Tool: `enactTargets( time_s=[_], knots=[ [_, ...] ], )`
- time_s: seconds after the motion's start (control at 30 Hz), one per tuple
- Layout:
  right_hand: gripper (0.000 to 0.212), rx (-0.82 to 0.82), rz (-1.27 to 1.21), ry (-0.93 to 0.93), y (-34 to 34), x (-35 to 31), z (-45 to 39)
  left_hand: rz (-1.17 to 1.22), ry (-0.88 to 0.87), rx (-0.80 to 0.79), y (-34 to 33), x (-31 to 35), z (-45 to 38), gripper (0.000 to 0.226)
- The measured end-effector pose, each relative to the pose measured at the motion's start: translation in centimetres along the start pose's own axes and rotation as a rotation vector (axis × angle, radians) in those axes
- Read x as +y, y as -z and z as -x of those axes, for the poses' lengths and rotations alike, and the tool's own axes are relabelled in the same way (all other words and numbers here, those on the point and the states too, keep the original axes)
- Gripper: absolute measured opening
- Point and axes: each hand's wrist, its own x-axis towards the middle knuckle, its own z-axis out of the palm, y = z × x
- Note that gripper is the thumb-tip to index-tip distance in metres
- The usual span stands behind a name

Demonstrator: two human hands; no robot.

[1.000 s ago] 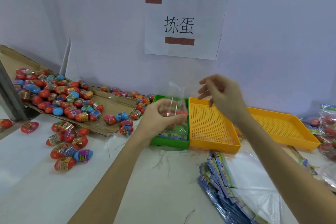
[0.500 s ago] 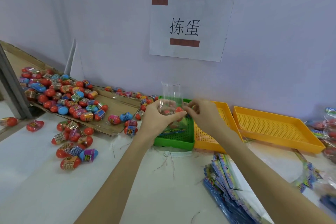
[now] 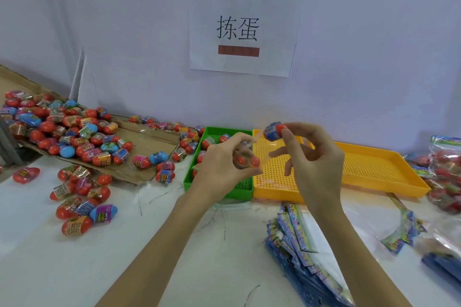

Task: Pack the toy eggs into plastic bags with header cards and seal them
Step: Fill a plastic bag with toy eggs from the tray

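Over the white counter [image 3: 50, 257] my left hand [image 3: 224, 164] grips the flimsy, slippery bag [image 3: 245, 157] while my right hand [image 3: 311, 157] pinches a light, hard egg [image 3: 274, 131] at its middle.

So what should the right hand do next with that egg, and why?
Probably lower the egg into the clear bag. The right hand pinches it just above the bag, which the left hand grips with eggs already inside.
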Motion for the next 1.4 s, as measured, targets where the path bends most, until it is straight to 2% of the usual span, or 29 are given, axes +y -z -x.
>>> enactTargets(
  time_s=[0.17, 0.27, 0.4, 0.57, 0.63, 0.73, 0.8, 0.93, 1.03, 1.17, 1.3, 1.4],
  knots=[
    [0.014, -0.084, 0.408, 0.149, -0.2, 0.2, 0.5, -0.040, -0.061, -0.009, -0.3, 0.0, 0.2, 0.060],
    [0.015, -0.130, 0.440, 0.165, -0.2, 0.3, 0.3, -0.008, -0.088, -0.017, -0.1, 0.3, 0.2, 0.055],
    [0.013, -0.193, 0.389, 0.108, -0.6, 0.8, 0.7, -0.036, -0.167, -0.039, -0.1, 0.5, 0.2, 0.028],
    [0.018, -0.321, 0.474, 0.042, -0.6, 1.7, 0.8, -0.052, -0.187, -0.088, 0.2, -0.1, 0.4, 0.020],
    [0.026, -0.373, 0.455, 0.076, -0.6, 1.6, 0.8, 0.005, -0.126, -0.070, 0.3, -0.6, 0.1, 0.015],
    [0.029, -0.270, 0.302, 0.140, -0.7, 1.4, 0.7, 0.120, 0.118, 0.072, 1.3, -1.5, -0.6, 0.020],
    [0.027, -0.247, 0.291, 0.093, -0.7, 1.9, 0.6, 0.212, 0.279, 0.192, 2.3, -2.4, -1.0, 0.025],
    [0.027, -0.479, 0.513, -0.036, -1.6, 4.1, 1.5, 0.501, 0.463, 0.323, 3.5, -3.7, -1.4, 0.024],
    [0.037, -0.678, 0.641, -0.032, -3.3, 4.9, 1.9, 0.530, 0.453, 0.347, 3.7, -3.8, -1.3, 0.020],
    [0.051, -0.794, 0.817, 0.048, -5.8, 5.5, 2.4, 0.482, 0.383, 0.434, 4.5, -3.9, -1.2, 0.026],
    [0.047, -0.760, 0.926, 0.080, -6.7, 5.6, 3.3, 0.410, 0.359, 0.488, 4.5, -3.8, -1.1, 0.040],
    [0.032, -0.644, 0.801, 0.054, -6.3, 5.3, 3.1, 0.461, 0.351, 0.481, 4.3, -3.8, -1.0, 0.048]
  ],
)
